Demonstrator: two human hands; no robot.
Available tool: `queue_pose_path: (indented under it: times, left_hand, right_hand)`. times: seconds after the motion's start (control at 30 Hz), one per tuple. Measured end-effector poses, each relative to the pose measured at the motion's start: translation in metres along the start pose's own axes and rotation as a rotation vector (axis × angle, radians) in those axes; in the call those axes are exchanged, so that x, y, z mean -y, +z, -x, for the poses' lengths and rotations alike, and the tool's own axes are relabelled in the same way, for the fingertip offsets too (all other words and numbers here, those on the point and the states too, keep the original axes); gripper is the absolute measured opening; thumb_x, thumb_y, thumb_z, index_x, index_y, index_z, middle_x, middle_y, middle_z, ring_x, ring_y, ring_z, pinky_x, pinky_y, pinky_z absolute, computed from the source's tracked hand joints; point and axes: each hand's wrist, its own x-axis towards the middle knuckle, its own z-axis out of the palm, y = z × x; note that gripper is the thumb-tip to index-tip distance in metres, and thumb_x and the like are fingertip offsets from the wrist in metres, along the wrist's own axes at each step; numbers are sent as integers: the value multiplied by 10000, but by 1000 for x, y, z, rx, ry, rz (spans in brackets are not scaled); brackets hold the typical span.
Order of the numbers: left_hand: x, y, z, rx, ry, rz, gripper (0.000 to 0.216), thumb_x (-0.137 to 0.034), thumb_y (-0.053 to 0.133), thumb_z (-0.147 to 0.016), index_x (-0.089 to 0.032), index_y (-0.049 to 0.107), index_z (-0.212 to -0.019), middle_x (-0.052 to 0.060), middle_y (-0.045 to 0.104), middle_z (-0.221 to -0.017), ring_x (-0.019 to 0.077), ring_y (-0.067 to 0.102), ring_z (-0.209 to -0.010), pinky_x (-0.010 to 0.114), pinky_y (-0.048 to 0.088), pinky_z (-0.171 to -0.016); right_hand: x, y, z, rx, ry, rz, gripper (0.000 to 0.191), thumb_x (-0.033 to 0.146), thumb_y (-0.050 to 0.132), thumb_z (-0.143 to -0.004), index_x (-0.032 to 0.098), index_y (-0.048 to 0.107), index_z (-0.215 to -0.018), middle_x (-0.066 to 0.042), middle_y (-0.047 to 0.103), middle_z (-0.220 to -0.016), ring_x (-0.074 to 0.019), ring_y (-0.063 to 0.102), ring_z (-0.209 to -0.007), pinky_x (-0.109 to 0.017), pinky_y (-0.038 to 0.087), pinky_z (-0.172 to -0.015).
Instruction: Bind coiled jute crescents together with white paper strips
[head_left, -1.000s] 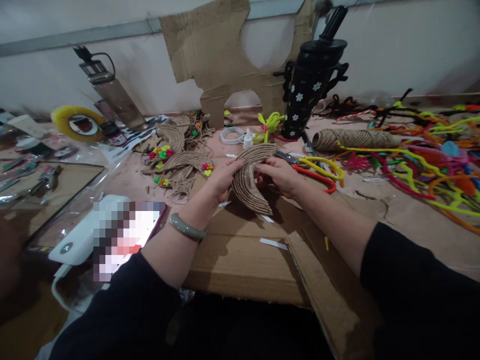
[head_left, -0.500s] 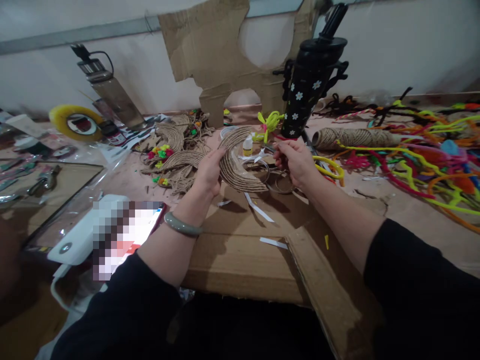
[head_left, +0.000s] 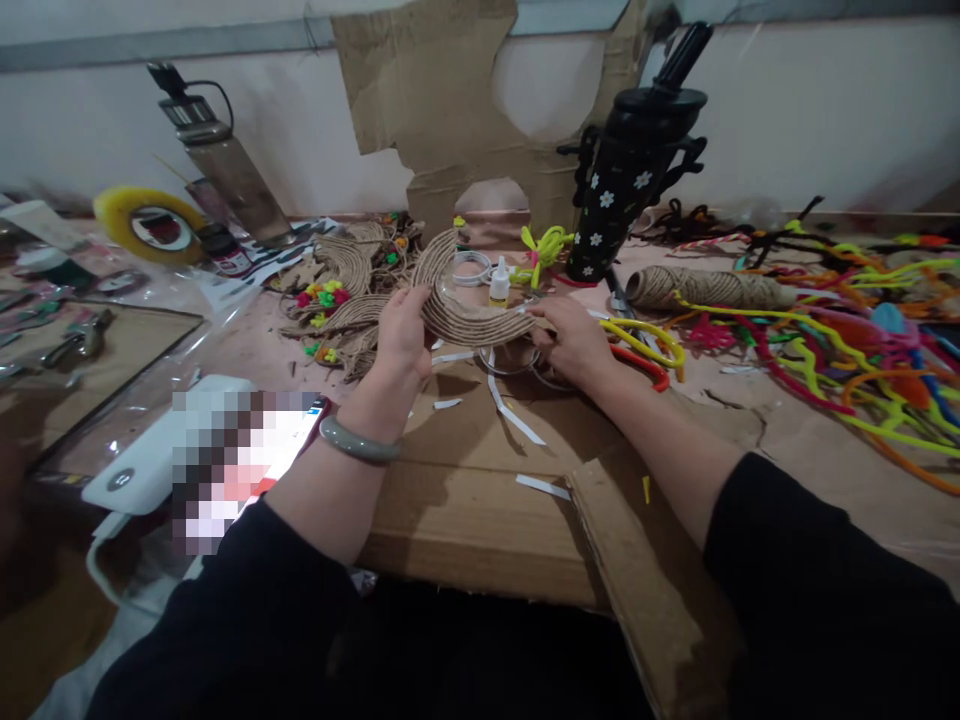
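A curved, crescent-shaped piece covered in rows of jute twine is held up over the cardboard. My left hand grips its left side, thumb on the front. At its right end, the fingers of my right hand are pinched together on the tip; whether a small tool is also between them I cannot make out. Just behind the crescent stands a small glue bottle with a yellow label. Thin rings lie beneath my right hand. More twine-covered crescents with coloured flowers lie to the left.
A cardboard sheet with white paper strips lies in front of me. Behind stand a black flowered tumbler and a water bottle. To the right are a twine roll and tangled pipe cleaners; a power bank and phone are at left.
The crescent has turned so that its open side faces more upward. My right hand has come down and left from beside it onto its right end. My left hand still grips it.
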Motion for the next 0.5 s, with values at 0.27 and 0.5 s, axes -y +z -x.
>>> queue_pose_path:
  times: [0.27, 0.5]
  left_hand:
    - [-4, 1, 3, -18, -44, -11, 104, -181, 564, -629, -198, 466, -661, -48, 507, -564, 88, 487, -488, 214, 381, -484]
    - [-6, 4, 5, -65, 31, -63, 314, -77, 530, -620, -227, 521, -896, -37, 574, -689, 90, 512, -519, 188, 402, -484]
  right_hand:
    - [-1, 3, 0, 1, -118, 119, 205, 168, 493, -746, 185, 654, -873, -103, 658, -1005, -292, 500, -1136, -476, 364, -1009]
    - [-7, -6, -4, 106, 183, 202, 330, 233, 452, -812, 161, 647, -1068, -130, 669, -1076, -294, 586, -1005, -454, 436, -875]
